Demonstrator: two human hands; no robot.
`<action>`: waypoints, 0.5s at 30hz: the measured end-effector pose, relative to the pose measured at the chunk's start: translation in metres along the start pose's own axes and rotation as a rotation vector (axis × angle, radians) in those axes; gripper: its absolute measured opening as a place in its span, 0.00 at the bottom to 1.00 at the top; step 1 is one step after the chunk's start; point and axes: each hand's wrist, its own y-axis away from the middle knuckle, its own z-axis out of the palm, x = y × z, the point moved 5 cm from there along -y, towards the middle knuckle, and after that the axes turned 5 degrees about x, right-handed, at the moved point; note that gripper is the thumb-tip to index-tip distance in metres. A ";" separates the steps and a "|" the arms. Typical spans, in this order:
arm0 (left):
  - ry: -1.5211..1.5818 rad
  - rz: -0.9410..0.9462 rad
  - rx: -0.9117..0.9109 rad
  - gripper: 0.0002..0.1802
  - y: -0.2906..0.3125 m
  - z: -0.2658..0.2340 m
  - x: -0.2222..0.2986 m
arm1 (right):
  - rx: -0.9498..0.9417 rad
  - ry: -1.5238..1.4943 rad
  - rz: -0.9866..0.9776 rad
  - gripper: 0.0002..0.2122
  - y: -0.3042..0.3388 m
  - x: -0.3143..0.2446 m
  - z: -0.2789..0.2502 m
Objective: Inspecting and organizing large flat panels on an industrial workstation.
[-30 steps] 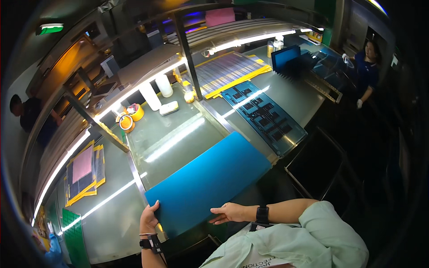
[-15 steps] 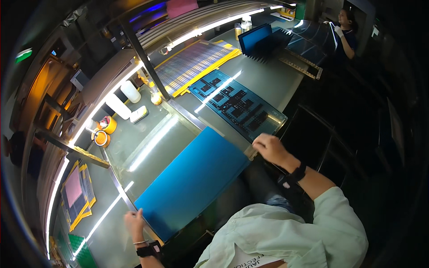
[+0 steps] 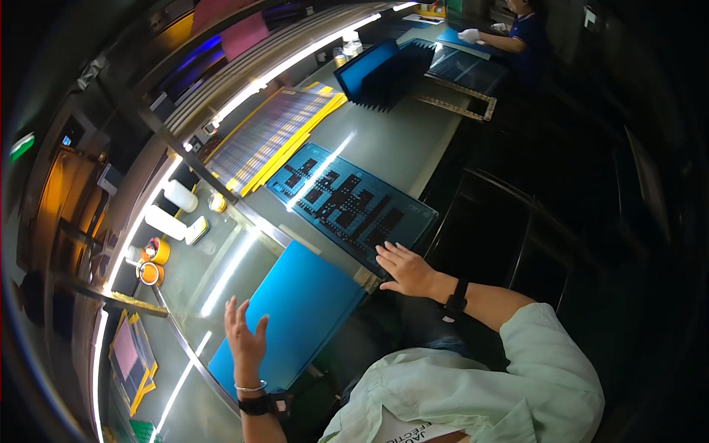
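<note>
A bright blue rectangular sheet or panel [image 3: 310, 295] lies flat on the bench in front of me. Over its left part my left hand [image 3: 245, 336] is raised with the fingers spread, holding nothing. My right hand [image 3: 408, 270] is open too, fingers stretched out, at the near corner of a dark blue patterned board [image 3: 347, 199]. Whether its fingertips touch that board I cannot tell. The patterned board, with black shapes across it, lies just beyond the blue panel.
Yellow-edged striped sheets [image 3: 273, 133] lie behind the patterned board. Further off, dark boards stand in a slotted rack [image 3: 380, 77]. At left are white bottles [image 3: 179, 196], tape rolls [image 3: 151, 274] and yellow-edged films [image 3: 133, 362]. A co-worker's gloved hand [image 3: 469, 35] works at the far end.
My left hand has left the blue panel's near-left corner and moved up over it, fingers spreading. The right hand has opened and moved off the panel's right corner toward the patterned board. The view has shifted.
</note>
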 end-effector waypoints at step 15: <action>0.109 0.447 -0.294 0.39 -0.053 0.147 0.157 | 0.512 -0.440 0.350 0.07 -0.093 0.088 -0.114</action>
